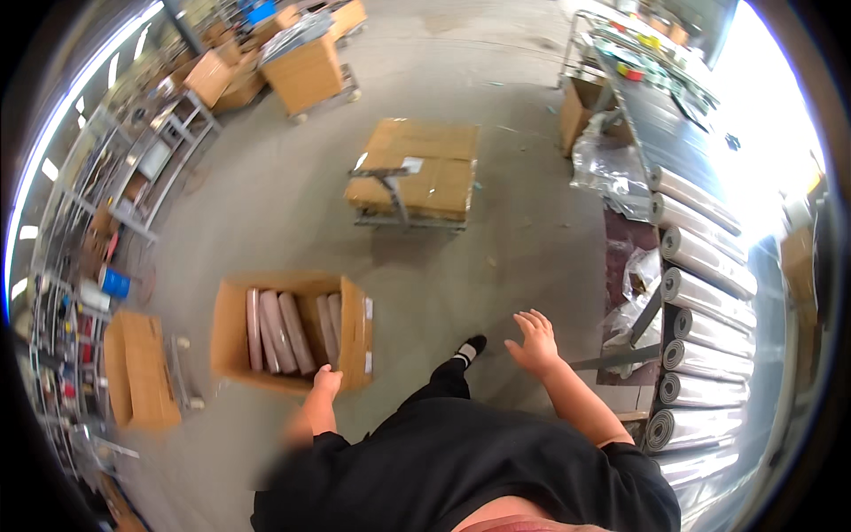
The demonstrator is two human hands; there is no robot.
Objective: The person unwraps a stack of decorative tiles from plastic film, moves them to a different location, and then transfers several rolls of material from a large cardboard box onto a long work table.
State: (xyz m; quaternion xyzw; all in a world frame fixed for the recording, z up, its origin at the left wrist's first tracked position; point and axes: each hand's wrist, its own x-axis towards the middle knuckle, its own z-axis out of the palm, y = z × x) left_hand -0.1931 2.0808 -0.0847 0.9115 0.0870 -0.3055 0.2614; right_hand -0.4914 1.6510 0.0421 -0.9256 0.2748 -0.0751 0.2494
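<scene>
My left hand (327,381) is in front of the near rim of an open cardboard box (356,332), its fingers curled. Whether it grips or touches the rim, I cannot tell. Inside the box stand several wrapped rolls (275,330), brownish pink, with a gap between two groups of them. Held out over the floor to the right, my right hand (534,342) has its fingers spread and nothing in it. To its right, a row of grey rolls in clear film (709,297) lies along a shiny worktable (651,115).
Ahead is a trolley carrying a flat cardboard carton (425,160). Another open box (140,368) is at left, near metal racks (164,164). A tall carton on wheels (304,75) stands farther off. Clear plastic film (612,164) hangs beside the worktable; a metal bar (616,358) sticks out below.
</scene>
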